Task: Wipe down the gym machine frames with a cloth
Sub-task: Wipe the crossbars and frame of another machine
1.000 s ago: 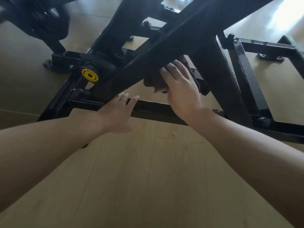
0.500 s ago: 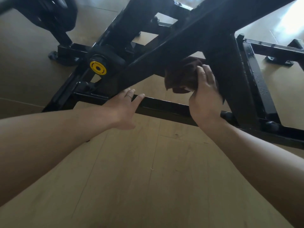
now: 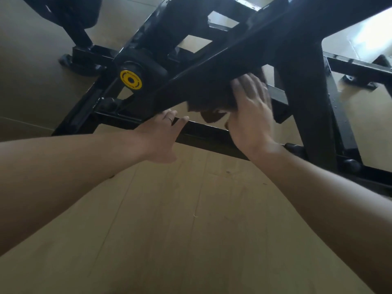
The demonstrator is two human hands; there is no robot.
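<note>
Yellow disc (image 3: 130,79) beside black frame (image 3: 222,58)

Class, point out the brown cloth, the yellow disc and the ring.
Brown cloth (image 3: 209,102), head view: hanging fold beside the right hand.
Yellow disc (image 3: 130,80), head view: its black centre.
Ring (image 3: 169,118), head view: band on a left-hand finger.

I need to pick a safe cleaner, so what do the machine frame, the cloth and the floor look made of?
Machine frame: seemingly steel tube, glossy black paint; hard square edges catch window glare. Cloth: dark brown soft fabric, possibly microfibre; it bunches and droops under the right hand. Floor: light wood or wood-look laminate, matte, with plank seams and grain visible; which one I cannot tell.
</note>
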